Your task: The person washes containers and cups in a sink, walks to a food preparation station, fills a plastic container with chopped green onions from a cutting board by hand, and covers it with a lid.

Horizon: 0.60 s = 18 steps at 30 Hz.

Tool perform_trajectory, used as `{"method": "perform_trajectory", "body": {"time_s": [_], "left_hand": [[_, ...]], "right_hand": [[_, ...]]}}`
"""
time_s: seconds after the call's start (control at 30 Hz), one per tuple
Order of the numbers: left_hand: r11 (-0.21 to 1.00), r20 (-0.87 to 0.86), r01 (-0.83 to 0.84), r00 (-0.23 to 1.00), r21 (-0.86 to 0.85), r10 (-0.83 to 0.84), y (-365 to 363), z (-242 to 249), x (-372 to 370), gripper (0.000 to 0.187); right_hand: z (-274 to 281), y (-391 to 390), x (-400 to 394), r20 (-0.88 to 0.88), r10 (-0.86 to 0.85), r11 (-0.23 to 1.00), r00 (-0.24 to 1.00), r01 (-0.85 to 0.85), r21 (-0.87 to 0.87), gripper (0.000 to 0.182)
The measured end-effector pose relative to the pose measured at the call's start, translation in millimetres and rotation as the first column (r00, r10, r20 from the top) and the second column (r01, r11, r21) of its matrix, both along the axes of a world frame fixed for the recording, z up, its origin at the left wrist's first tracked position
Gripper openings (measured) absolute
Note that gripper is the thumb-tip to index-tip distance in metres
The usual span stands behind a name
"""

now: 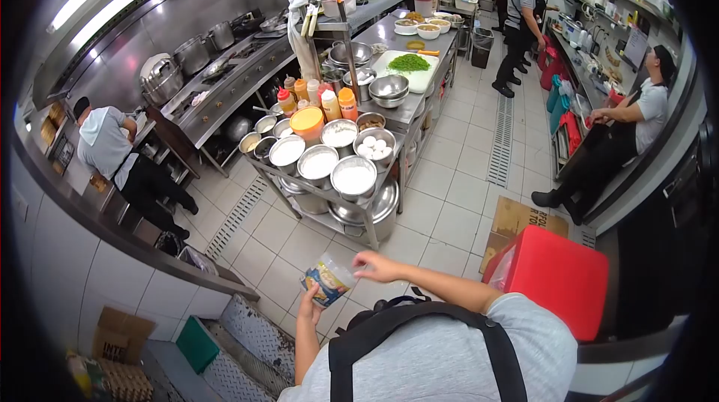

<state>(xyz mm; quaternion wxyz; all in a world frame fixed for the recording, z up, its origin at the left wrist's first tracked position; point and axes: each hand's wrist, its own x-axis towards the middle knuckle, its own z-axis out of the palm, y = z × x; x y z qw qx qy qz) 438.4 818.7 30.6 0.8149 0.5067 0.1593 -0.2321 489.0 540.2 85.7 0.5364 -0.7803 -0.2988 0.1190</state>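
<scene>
A clear plastic bag [327, 282] with a blue and yellow printed label is held upright in front of my body, above the tiled floor. My left hand [309, 307] is closed around its lower left side. At the bag's clear upper right edge is my right hand [377, 268], its fingers bent and the fingertips at the plastic. What the bag contains is too small to make out.
Ahead stands a steel table with metal bowls of white powder [353, 176], a bowl of eggs [374, 149] and sauce bottles [330, 104]. A red bin [554, 278] and cardboard box [517, 226] are right. Several people work around; one person [112, 140] bends over at left.
</scene>
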Motion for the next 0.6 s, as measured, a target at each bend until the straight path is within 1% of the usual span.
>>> {"method": "perform_trajectory", "body": {"time_s": [0.03,0.07,0.1,0.13,0.17,0.2,0.23,0.27,0.3,0.33,0.37,0.4,0.43,0.47,0.5,0.57,0.6], "left_hand": [[0.989,0.015,-0.027,0.999,-0.147,0.029,6.5,-0.5,19.7,0.066],[0.954,0.023,-0.058,0.997,-0.293,0.067,12.9,-3.7,35.2,0.077],[0.953,0.018,-0.063,0.997,-0.297,0.072,29.7,-32.9,52.0,0.077],[0.895,0.030,-0.261,0.963,0.363,0.269,43.7,-65.6,70.5,0.091],[0.409,0.158,-0.332,0.902,0.850,0.402,48.3,-87.4,87.2,0.105],[0.130,0.030,-0.076,0.946,0.989,0.324,28.9,-47.2,95.6,0.114],[-0.179,-0.126,0.184,0.947,0.966,0.294,1.0,16.4,97.5,0.123],[-0.157,-0.124,0.191,0.924,0.969,0.362,4.3,22.9,101.0,0.123],[-0.123,-0.131,0.202,0.892,0.972,0.432,7.2,11.5,96.1,0.122],[-0.041,-0.066,0.099,0.867,0.994,0.494,19.8,-11.4,95.9,0.121],[0.032,-0.008,-0.011,0.830,0.999,0.558,28.0,-30.6,102.9,0.121],[0.039,-0.017,-0.006,0.817,0.999,0.576,21.3,-34.4,105.5,0.121],[0.023,-0.007,-0.011,0.752,1.000,0.659,11.6,-34.9,105.6,0.120],[0.003,0.013,-0.023,0.678,1.000,0.735,-2.4,-31.4,111.6,0.119],[0.003,0.016,-0.027,0.660,1.000,0.751,-18.5,-28.0,116.5,0.119],[-0.047,0.088,-0.095,0.498,0.994,0.863,-51.3,-28.4,121.6,0.119],[-0.021,0.077,-0.133,0.436,0.991,0.897,-61.2,-36.2,123.6,0.118]], "right_hand": [[-13.8,-24.5,27.7,-0.042,-0.054,0.995,0.998,0.057,0.076,0.028],[-22.0,-60.1,53.6,-0.414,-0.024,0.983,0.910,0.098,0.156,0.033],[-22.5,-105.2,73.0,-0.740,-0.009,0.953,0.673,0.229,0.197,0.044],[-23.1,-139.3,95.2,-0.743,-0.009,0.955,0.669,0.225,0.191,0.044],[-23.0,-172.3,116.3,-0.667,-0.228,0.963,0.710,0.265,-0.047,0.044],[-20.6,-198.5,150.0,-0.522,-0.408,0.912,0.749,0.314,-0.263,0.045],[-16.7,-222.1,185.2,-0.331,-0.549,0.806,0.767,0.383,-0.451,0.046],[-9.9,-242.5,222.9,-0.109,-0.641,0.654,0.760,0.465,-0.596,0.047],[0.2,-264.6,262.6,0.131,-0.670,0.463,0.731,0.549,-0.696,0.048],[13.5,-282.1,306.1,0.370,-0.636,0.251,0.677,0.635,-0.730,0.050],[63.8,-283.1,344.7,0.582,-0.515,0.232,0.629,0.756,-0.612,0.049],[90.1,-290.4,391.0,0.735,-0.473,0.286,0.486,0.874,-0.394,0.040],[117.2,-295.2,434.5,0.805,-0.499,0.367,0.321,0.920,-0.139,0.033],[148.3,-294.5,476.4,0.801,-0.556,0.423,0.222,0.905,0.043,0.029],[182.9,-294.3,512.6,0.803,-0.560,0.494,0.202,0.860,0.127,0.028],[245.2,-283.9,571.9,0.827,-0.558,0.544,0.062,0.781,0.309,0.025],[273.7,-278.2,595.0,0.836,-0.548,0.569,0.026,0.745,0.349,0.023]]}}
